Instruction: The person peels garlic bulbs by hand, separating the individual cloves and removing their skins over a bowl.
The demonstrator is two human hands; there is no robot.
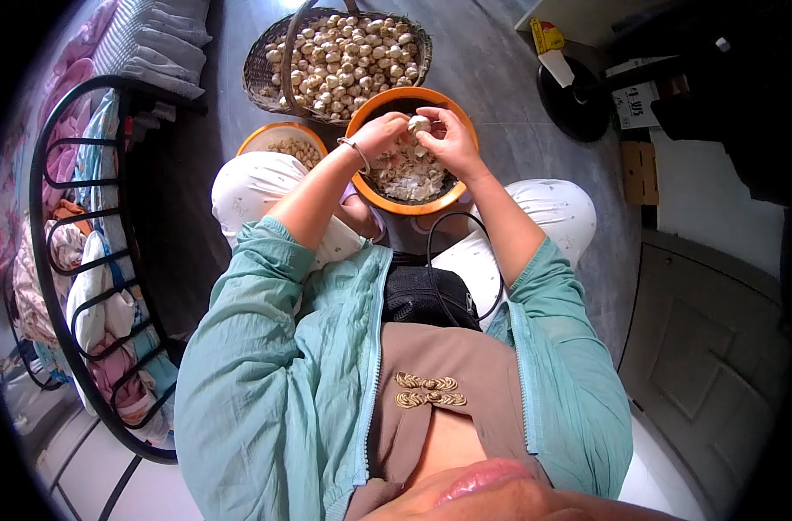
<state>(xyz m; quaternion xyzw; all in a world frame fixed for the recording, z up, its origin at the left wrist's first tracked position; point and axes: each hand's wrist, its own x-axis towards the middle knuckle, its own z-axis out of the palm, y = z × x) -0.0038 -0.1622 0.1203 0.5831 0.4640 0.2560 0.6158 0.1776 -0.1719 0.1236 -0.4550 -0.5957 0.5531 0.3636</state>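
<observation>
Over an orange-rimmed basin [380,205], my right hand [451,143] pinches a pale garlic bulb [419,124] between thumb and fingers. My left hand [381,137], with a bracelet at its wrist, is closed at the bulb's left side; its fingertips are partly hidden, and whatever they pinch cannot be made out. Papery garlic skins [409,180] lie in the basin below both hands. A smaller orange-rimmed bowl [255,136] to the left holds peeled cloves [297,149]. Behind them is a wicker basket [257,73] full of whole garlic bulbs [348,62].
A black metal rack frame [38,191] with cloths stands at the left. At the upper right are a round black base [572,113], a yellow packet [547,36] and a cardboard box [639,174]. A black cable [430,260] loops over my lap.
</observation>
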